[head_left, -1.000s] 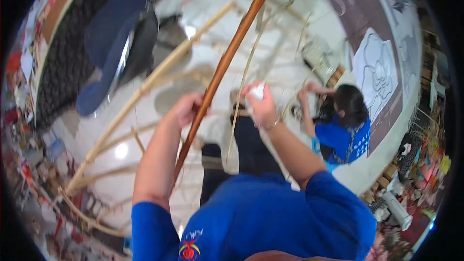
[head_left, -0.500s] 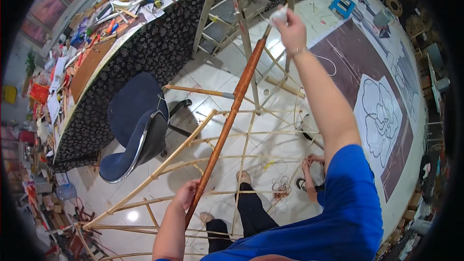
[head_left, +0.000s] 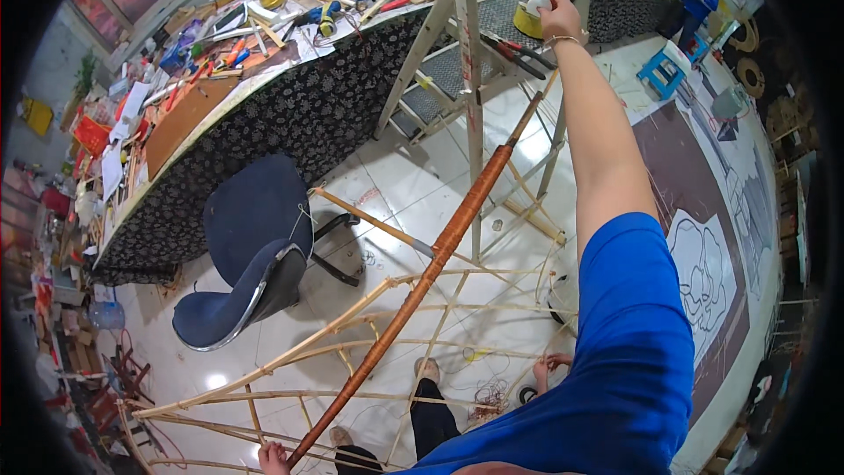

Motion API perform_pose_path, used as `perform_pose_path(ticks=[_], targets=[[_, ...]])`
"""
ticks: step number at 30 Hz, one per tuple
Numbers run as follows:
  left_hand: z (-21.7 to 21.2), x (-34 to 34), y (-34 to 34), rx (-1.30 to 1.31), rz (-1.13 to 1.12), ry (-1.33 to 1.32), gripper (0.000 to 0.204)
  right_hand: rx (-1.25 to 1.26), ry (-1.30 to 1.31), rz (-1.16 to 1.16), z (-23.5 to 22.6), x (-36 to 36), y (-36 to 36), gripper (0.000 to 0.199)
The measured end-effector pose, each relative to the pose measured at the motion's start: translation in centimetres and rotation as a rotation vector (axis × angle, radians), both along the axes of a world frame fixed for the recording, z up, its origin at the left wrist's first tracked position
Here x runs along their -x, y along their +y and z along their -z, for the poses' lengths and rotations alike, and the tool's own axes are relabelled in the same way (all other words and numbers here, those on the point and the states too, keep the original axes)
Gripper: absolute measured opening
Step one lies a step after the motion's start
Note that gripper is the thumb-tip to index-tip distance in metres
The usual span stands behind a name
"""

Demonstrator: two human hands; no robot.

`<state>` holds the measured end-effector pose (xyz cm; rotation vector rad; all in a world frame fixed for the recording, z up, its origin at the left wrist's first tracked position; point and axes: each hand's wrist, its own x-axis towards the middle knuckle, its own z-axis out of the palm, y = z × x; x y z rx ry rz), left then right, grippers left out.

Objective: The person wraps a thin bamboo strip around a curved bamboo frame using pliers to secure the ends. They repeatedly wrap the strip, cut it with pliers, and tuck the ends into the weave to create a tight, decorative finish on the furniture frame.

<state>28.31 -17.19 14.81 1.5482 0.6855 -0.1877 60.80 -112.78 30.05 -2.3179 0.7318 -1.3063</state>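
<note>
Nearest us, at the lower edge, our left hand (head_left: pixel 274 457) is resting by the low end of a reddish-brown wrapped pole (head_left: pixel 413 295); much of the hand is falling out of view, so we cannot tell whether its grip is closing on the pole or lying loose. The pole is slanting away from us, up and to the right, above a frame of thin pale sticks (head_left: pixel 308 342). Its brown wrapping is covering most of the visible length, and we are judging that part done. Toward the far end, a thin dark stretch (head_left: pixel 526 119) and a pale tip (head_left: pixel 554 79) are going without it; whether they are waiting for more, we cannot tell.

To the right, a co-worker's hand (head_left: pixel 542 374) is showing beside the frame. To the left, a navy office chair (head_left: pixel 251 220) is standing on the tiled floor (head_left: pixel 387 180).

At arm's length, our right hand (head_left: pixel 563 19) is reaching out beyond the tip, its grip pinching a small white bundle (head_left: pixel 539 5). Behind it, a stepladder (head_left: pixel 470 79) is carrying a yellow roll (head_left: pixel 527 25). Farther back, a curving tabletop (head_left: pixel 272 69) is holding scattered tools and scraps.
</note>
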Motion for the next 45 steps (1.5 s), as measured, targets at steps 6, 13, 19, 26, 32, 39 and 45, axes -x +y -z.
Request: perform_pose_path(ticks=[6, 13, 19, 26, 32, 39, 45], targets=[[-1.8, 1.6, 0.0, -0.377, 0.128, 0.182, 0.020, -0.185, 0.353, 0.136, -0.9, -0.7, 1.3, 0.036], [-0.6, 2.5, -0.3, -0.588, 0.192, 0.274, 0.045, 0.299, 0.035, -0.118, 0.4, 5.4, 8.2, 0.034], [-0.1, 0.8, -2.6, -0.427, 0.235, 0.298, 0.034, 0.284, 0.953, -0.103, 0.0, 8.0, 9.2, 0.044], [2.3, 1.8, -2.2, -0.664, 0.459, -0.043, 0.018, 0.142, 0.954, -0.118, 0.3, 4.8, 12.3, 0.029], [0.8, -4.8, -9.1, -0.512, 0.608, 0.088, 0.024, -1.063, 0.195, -0.525, 6.7, 21.6, 15.5, 0.036], [2.5, -6.2, -11.8, -0.070, 0.618, 0.136, 0.025, -1.437, 0.699, -0.826, 11.9, 32.9, 37.2, 0.040], [4.7, -9.7, -15.5, 0.288, 0.917, 0.343, 0.036, -1.628, 0.896, -0.888, 10.0, 37.3, 49.4, 0.042]])
